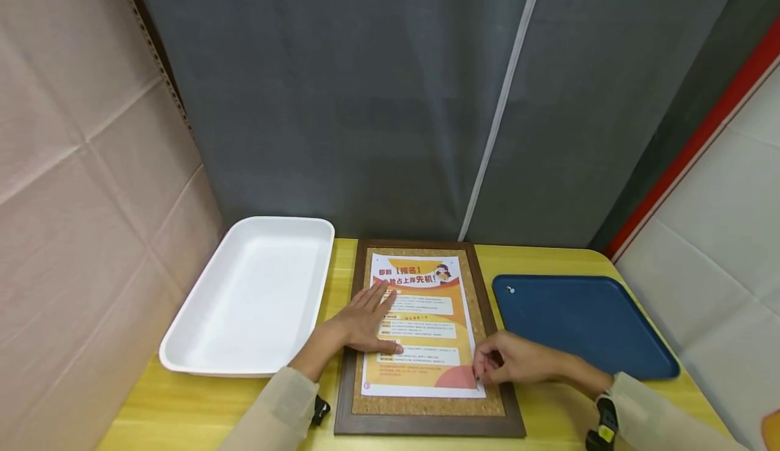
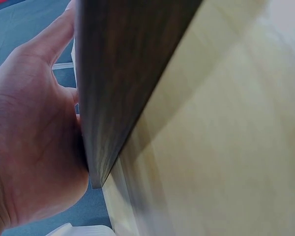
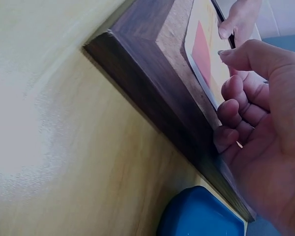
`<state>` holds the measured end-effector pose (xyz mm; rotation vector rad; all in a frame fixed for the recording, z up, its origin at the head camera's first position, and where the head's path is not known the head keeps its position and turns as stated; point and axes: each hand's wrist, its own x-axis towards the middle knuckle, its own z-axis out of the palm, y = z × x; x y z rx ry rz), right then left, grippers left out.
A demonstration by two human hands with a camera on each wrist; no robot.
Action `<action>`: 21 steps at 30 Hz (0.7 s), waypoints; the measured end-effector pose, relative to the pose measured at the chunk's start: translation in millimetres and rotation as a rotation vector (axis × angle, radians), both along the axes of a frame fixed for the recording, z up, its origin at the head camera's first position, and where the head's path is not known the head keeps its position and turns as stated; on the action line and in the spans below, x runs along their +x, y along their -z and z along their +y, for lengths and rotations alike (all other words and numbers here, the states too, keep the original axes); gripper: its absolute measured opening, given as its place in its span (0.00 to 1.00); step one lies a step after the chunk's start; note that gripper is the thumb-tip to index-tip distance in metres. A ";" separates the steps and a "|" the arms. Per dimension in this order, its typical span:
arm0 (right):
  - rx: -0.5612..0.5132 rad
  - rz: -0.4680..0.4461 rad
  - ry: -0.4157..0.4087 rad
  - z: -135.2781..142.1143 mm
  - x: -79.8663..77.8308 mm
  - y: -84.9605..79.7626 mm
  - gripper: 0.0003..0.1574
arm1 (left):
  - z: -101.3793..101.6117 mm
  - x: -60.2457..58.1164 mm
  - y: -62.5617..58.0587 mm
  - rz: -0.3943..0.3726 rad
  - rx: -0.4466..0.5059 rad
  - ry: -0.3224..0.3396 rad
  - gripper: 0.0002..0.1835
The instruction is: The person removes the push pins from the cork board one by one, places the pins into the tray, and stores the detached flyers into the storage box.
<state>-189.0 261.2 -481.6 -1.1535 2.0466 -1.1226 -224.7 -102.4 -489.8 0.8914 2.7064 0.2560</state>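
Note:
A printed orange-and-white poster (image 1: 420, 312) lies on a cork board (image 1: 431, 407) with a dark brown wooden frame (image 1: 426, 426). My left hand (image 1: 365, 319) rests flat on the poster's left side, fingers spread. In the left wrist view, the palm (image 2: 34, 123) sits against the frame's edge. My right hand (image 1: 508, 359) is at the poster's lower right corner, fingers curled, thumb and forefinger pinching what looks like a small tack, mostly hidden by the fingertips. In the right wrist view, the thumb (image 3: 250, 56) points down toward the poster's surface.
To the left stands a large white tray (image 1: 256, 288). A dark blue tray (image 1: 585, 326) lies to the right, with small silvery tacks (image 1: 510, 290) near its upper left corner. Behind the yellow wood-grain table (image 1: 183, 410) rises a dark grey curtain (image 1: 341, 99).

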 end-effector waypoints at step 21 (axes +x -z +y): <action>-0.110 0.092 0.097 13.1 -21.0 -19.5 0.06 | -1.0 -1.9 2.8 -0.011 0.002 0.006 0.62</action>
